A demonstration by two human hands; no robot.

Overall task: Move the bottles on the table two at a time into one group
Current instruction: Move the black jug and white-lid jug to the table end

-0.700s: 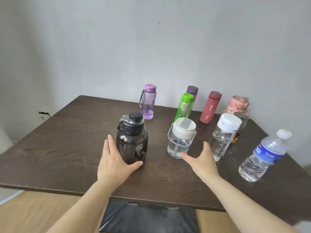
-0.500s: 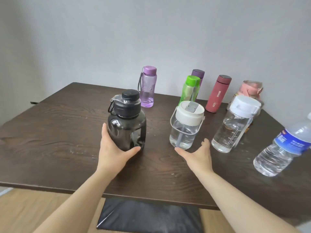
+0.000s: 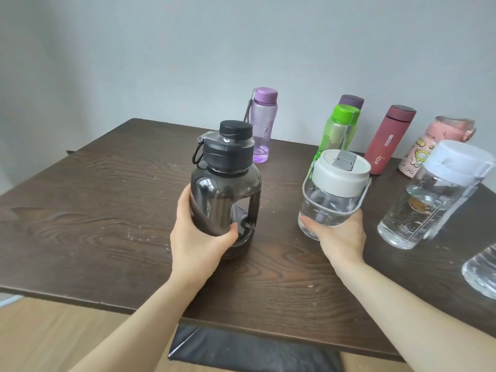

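My left hand (image 3: 200,237) is wrapped around the lower body of a smoky black jug (image 3: 226,183) with a black cap, near the middle of the dark wooden table (image 3: 94,210). My right hand (image 3: 341,237) grips the base of a short clear bottle (image 3: 335,189) with a beige lid and grey bail handle. Whether either bottle is off the table I cannot tell. Further bottles stand behind and to the right: purple (image 3: 263,124), green (image 3: 336,132), dark purple cap (image 3: 351,102), maroon flask (image 3: 389,138), pink (image 3: 432,149), clear one with white lid (image 3: 432,194).
A clear water bottle (image 3: 481,269) shows partly at the right edge. A grey wall stands close behind the table. A black chair seat (image 3: 241,350) sits under the near table edge, over a wooden floor. The table's left half holds nothing.
Both hands moved forward and closed: the left around the black jug, the right around the beige-lidded bottle. The camera came closer to the table.
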